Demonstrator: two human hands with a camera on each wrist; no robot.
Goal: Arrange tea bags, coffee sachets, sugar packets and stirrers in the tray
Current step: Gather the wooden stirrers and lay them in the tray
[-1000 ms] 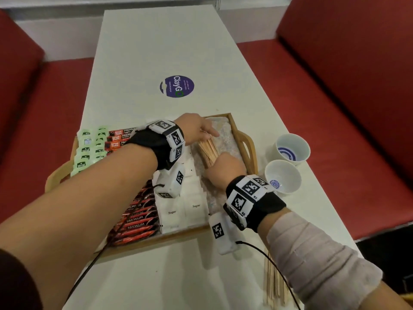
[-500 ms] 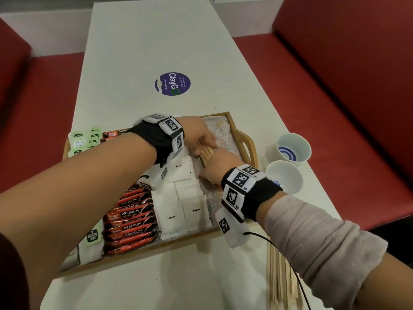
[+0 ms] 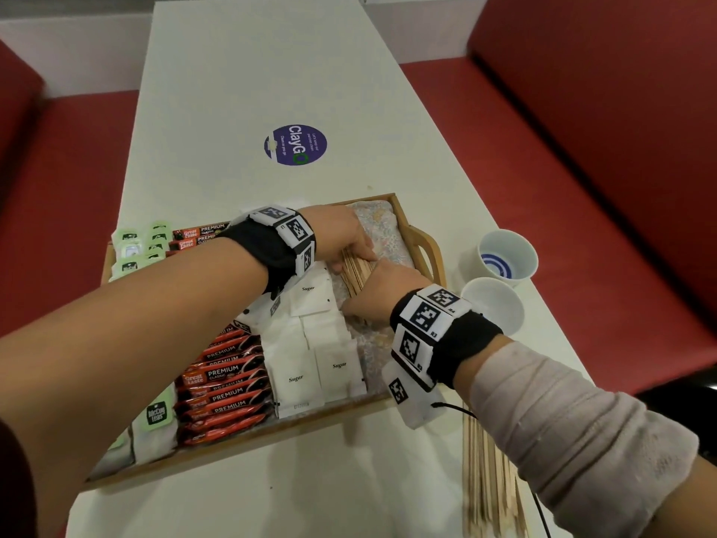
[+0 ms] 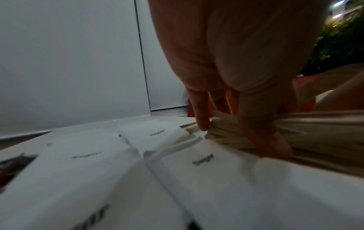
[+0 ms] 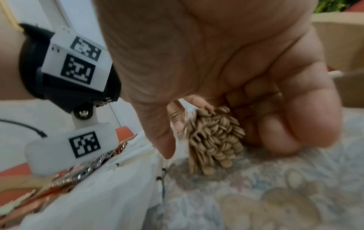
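A wooden tray [image 3: 423, 242] holds green tea bags [image 3: 139, 242], red coffee sachets [image 3: 225, 386] and white sugar packets [image 3: 297, 378]. Over its floral-lined right section lies a bundle of wooden stirrers [image 3: 359, 270]. My left hand [image 3: 361, 251] grips the bundle's far end, thumb over it in the left wrist view [image 4: 236, 127]. My right hand [image 3: 373, 293] curls round the near end. The right wrist view shows the stirrer ends [image 5: 214, 140] sticking out of that fist, just above the floral cloth [image 5: 256, 194].
More loose stirrers [image 3: 492, 479] lie on the white table under my right forearm. Two white cups [image 3: 508, 258] [image 3: 492, 308] stand just right of the tray's handle. A purple sticker [image 3: 295, 144] sits mid-table. Red bench seats flank both long sides.
My two hands have drawn closer together along the stirrer bundle, gathering it tighter over the tray's right section. The view has tilted down slightly.
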